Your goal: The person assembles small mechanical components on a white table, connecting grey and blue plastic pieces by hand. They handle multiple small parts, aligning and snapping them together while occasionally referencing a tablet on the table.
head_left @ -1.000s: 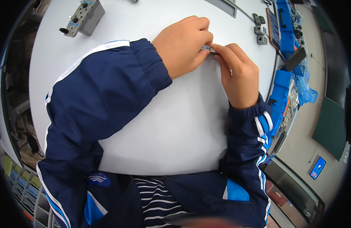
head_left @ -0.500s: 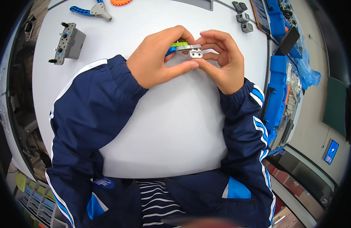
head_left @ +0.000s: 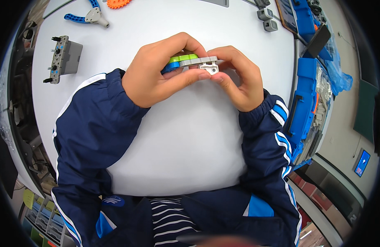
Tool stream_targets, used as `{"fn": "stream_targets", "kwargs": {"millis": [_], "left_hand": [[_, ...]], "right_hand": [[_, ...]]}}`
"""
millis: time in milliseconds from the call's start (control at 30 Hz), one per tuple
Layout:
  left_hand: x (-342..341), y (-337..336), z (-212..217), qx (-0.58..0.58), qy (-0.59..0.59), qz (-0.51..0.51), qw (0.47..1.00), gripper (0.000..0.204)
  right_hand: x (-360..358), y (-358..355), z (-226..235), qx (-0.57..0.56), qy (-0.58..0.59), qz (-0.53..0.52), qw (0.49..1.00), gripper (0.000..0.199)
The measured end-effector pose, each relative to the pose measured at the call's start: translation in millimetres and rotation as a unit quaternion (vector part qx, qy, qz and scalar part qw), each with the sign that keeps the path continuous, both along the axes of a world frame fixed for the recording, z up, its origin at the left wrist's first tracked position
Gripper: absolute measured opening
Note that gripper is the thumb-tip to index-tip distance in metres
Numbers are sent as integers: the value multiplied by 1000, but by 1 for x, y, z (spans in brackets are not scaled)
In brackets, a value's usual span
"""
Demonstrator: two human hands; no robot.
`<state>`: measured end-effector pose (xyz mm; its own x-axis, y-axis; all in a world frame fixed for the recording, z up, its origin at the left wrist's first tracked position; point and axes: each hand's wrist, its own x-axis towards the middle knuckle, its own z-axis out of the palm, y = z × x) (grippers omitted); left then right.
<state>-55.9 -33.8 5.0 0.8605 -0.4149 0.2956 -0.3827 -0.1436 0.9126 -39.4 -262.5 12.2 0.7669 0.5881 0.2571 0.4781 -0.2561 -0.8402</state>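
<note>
Between both hands is a small assembly of plastic building beams (head_left: 190,61), made of green, blue and light grey pieces. My left hand (head_left: 161,72) is closed around its green and blue end, the thumb lying along the near side. A white connector block (head_left: 209,68) with round holes sits at the grey beam's right end. My right hand (head_left: 239,76) pinches that end, with the thumb at the block and the index finger at the beam's tip. Parts of the assembly are hidden behind my left fingers.
On the white table (head_left: 177,152), a grey motor-like block (head_left: 68,57) with black pegs stands left. Beyond it lie a blue-and-grey plier-like tool (head_left: 95,17) and an orange gear (head_left: 118,3). Small grey blocks (head_left: 267,19) sit far right, near blue parts bins (head_left: 303,99) and a phone (head_left: 317,41).
Both hands and the assembly sit slightly lower in the view. My right fingers, spread before, have closed in on the grey beam's end and the white block.
</note>
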Motion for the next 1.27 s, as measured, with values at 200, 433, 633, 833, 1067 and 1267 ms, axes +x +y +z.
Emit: {"fn": "stream_targets", "kwargs": {"millis": [200, 433, 633, 833, 1067, 1267], "left_hand": [[1, 4, 1, -32, 84, -76, 993, 26], [-6, 8, 10, 4, 102, -118, 988, 26], [-8, -1, 4, -17, 45, -83, 995, 25], [-4, -2, 4, 11, 17, -49, 999, 27], [-5, 5, 11, 54, 99, 16, 993, 24], [-2, 2, 9, 29, 120, 16, 992, 32]], "right_hand": [[-5, -1, 5, -61, -14, 49, 997, 35], [-22, 1, 4, -38, -53, 42, 997, 33], [-21, -2, -3, -21, -74, 31, 997, 41], [-18, -2, 4, -73, -68, 2, 995, 25], [55, -65, -23, -30, -286, -391, 874, 13], [167, -163, -52, -127, -426, -437, 782, 29]]}}
